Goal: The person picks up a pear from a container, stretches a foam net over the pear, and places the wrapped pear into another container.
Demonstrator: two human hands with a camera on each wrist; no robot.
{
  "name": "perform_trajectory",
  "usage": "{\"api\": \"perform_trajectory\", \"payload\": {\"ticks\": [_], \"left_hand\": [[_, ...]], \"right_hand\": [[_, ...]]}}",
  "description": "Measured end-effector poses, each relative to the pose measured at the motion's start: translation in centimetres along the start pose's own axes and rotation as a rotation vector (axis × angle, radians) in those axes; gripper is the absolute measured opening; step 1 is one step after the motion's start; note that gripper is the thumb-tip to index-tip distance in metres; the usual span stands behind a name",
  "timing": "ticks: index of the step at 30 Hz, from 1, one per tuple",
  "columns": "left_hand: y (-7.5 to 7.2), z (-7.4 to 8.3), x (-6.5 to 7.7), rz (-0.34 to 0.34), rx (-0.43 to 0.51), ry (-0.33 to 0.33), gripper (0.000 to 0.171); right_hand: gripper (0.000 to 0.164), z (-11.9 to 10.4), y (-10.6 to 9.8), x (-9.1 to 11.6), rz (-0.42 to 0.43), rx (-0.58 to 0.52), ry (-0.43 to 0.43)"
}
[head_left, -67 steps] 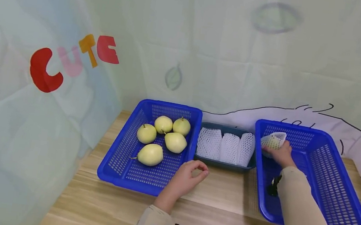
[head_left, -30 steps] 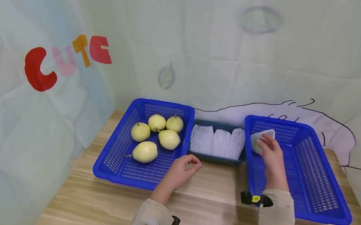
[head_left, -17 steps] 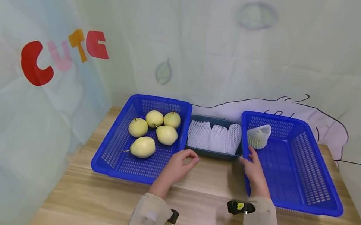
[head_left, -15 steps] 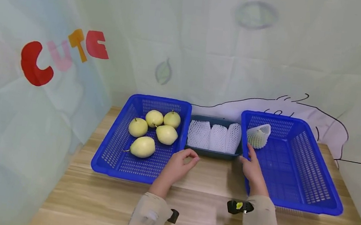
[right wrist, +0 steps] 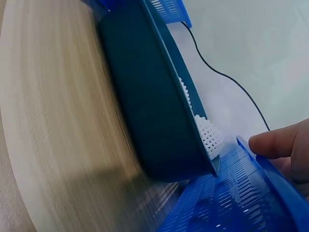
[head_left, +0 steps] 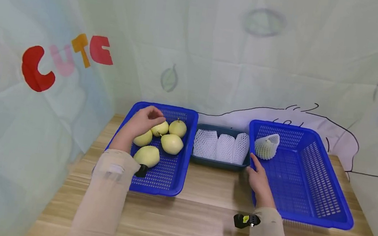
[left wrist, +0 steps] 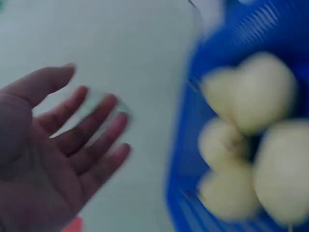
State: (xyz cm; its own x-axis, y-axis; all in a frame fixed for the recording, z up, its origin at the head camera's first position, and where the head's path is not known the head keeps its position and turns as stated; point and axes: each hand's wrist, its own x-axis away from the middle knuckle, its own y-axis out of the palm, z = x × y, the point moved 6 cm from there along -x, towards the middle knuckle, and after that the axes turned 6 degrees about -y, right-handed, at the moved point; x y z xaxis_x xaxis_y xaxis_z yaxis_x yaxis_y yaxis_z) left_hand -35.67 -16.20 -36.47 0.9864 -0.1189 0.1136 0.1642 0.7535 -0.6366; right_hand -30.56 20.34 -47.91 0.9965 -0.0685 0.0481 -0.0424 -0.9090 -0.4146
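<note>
My left hand [head_left: 142, 122] hovers over several yellow pears [head_left: 171, 144] in the left blue basket [head_left: 183, 172]. Its fingers are loosely bent and hold nothing, as the left wrist view confirms with the spread fingers [left wrist: 91, 130] apart from the fruit. On the near left rim of the right blue basket [head_left: 323, 220] rests my right hand [head_left: 260, 184], fingers relaxed, with the thumb [right wrist: 275, 142] at the rim in the right wrist view. Inside that basket, a pear in a white foam net [head_left: 267, 146] lies in the far left corner.
Between the baskets stands a small dark green tray [head_left: 211, 163] with white foam net sleeves [head_left: 205, 143] in it. A wooden tabletop [head_left: 176, 222] extends in front. Printed cloth [head_left: 208, 73] hangs behind and at the left.
My right hand has let go of the netted pear and moved back to the basket's left rim. My left hand has moved from between the baskets to above the pears.
</note>
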Motion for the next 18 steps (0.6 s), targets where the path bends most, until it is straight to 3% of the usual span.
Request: {"api": "perform_trajectory", "payload": {"ticks": [3,6,9,12,18], "left_hand": [[0.3,-4.3,-1.2,-0.225,-0.269,-0.174,0.046],[0.9,-8.2,-0.7,-0.369,-0.434,-0.335,0.043],[0.7,-10.5,0.1,-0.362,-0.463,-0.497,0.033],[0.4,-11.3,0.9,-0.318,-0.451,-0.608,0.03],[0.2,-11.2,1.3,-0.257,-0.343,-0.682,0.035]], "right_hand": [[0.054,0.0,-0.1,-0.2,0.001,-0.017,0.012],[0.054,0.4,0.0,-0.2,-0.005,-0.011,0.028],[0.054,0.5,-0.1,-0.3,0.003,-0.02,0.026],[0.054,0.6,-0.1,-0.2,0.003,-0.029,0.035],[0.055,0.4,-0.2,-0.1,-0.001,-0.041,0.052]]}}
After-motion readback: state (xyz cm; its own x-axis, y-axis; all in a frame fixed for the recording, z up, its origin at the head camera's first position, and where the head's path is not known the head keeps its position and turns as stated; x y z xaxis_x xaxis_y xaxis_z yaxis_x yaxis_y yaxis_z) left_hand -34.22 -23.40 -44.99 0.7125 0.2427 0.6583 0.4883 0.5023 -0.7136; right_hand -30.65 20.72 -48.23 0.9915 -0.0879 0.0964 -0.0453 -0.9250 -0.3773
